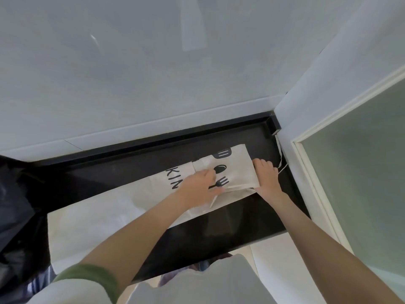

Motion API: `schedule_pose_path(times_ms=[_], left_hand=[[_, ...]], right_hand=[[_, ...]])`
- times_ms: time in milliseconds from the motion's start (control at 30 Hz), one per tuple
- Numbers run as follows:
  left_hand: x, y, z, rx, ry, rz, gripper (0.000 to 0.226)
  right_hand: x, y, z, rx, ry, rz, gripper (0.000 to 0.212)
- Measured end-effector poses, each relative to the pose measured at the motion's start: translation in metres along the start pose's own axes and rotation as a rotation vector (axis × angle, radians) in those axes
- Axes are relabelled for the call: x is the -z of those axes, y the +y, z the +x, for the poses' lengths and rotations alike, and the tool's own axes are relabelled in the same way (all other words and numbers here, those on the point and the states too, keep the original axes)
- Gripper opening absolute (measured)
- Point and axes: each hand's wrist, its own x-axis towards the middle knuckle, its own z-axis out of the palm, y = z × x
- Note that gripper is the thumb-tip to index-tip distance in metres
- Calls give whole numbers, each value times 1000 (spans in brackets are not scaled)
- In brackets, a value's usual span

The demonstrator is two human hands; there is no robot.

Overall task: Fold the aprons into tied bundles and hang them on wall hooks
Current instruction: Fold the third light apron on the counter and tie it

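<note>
A cream apron (94,218) with black letters and a spoon and fork print lies spread along a black countertop (230,224). Its right end is folded over into a narrow panel (238,170). My left hand (200,186) lies on the printed part, its fingers resting on the folded panel's near edge. My right hand (266,175) presses flat against the right edge of the fold. A thin cream apron string (281,165) trails off to the right by the wall.
A pale wall rises behind the counter, and a white corner with a frosted glass door frame (317,176) closes off the right. A dark plastic bag (15,216) sits at the left end. White floor tiles show below the counter's front edge.
</note>
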Motion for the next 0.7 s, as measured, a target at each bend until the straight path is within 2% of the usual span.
schedule_pose_path(times_ms=[67, 100, 167, 267, 367, 467, 567, 700], left_hand=[[-15, 4, -4, -109, -23, 239, 60], [-24, 7, -5, -161, -6, 331, 60], [-38, 12, -4, -198, 57, 357, 45], [-35, 9, 0, -183, 99, 95, 33], [-10, 6, 1, 18, 113, -354, 31], [18, 5, -3, 228, 288, -649, 36], [33, 1, -7, 289, 420, -797, 35], [41, -3, -14, 203, 416, -769, 31]], right_hand=[[5, -4, -1, 18, -11, -82, 41], [8, -5, -2, 28, -24, -121, 40], [12, -4, -4, 32, -66, -187, 40], [13, -2, -5, 28, -106, -181, 40], [16, -6, -10, 40, -64, -110, 30], [24, -16, -18, -33, -175, 151, 24], [33, -26, -25, -10, -330, 222, 32], [37, -46, -40, 80, -622, 165, 39]])
